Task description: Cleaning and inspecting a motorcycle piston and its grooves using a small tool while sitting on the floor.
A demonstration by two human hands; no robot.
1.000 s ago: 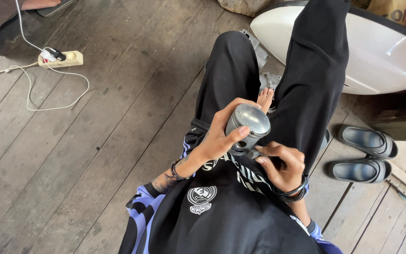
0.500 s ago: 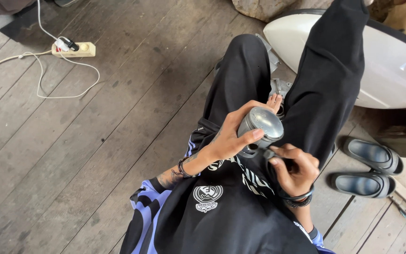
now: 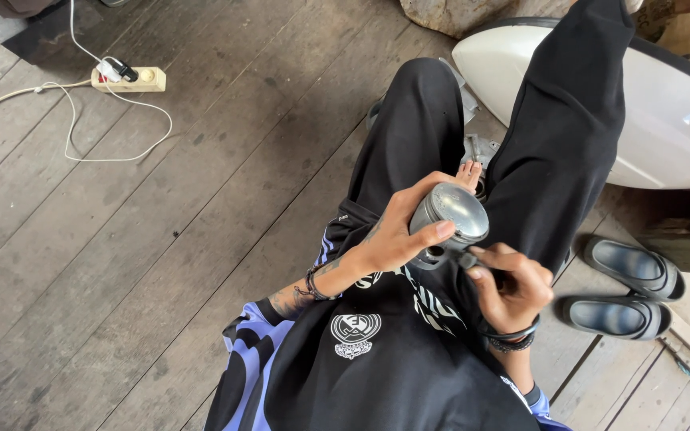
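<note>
My left hand (image 3: 399,231) wraps around a grey metal cylinder (image 3: 450,215) with a flat round top, holding it above my lap between my black-trousered legs. My right hand (image 3: 509,289) sits just below and to the right of it, fingers pinched on a small dark part (image 3: 465,258) at the cylinder's lower side. What that small part is cannot be made out. Both wrists carry dark bracelets.
A worn wooden plank floor (image 3: 161,263) lies all around. A beige power strip (image 3: 128,78) with white cords is at the upper left. A white curved shell (image 3: 680,120) stands at the upper right. A pair of dark slippers (image 3: 624,287) rests at the right.
The view has shifted a little, so the hands and cylinder sit slightly further right and lower. The right hand has closed in on the cylinder's lower side.
</note>
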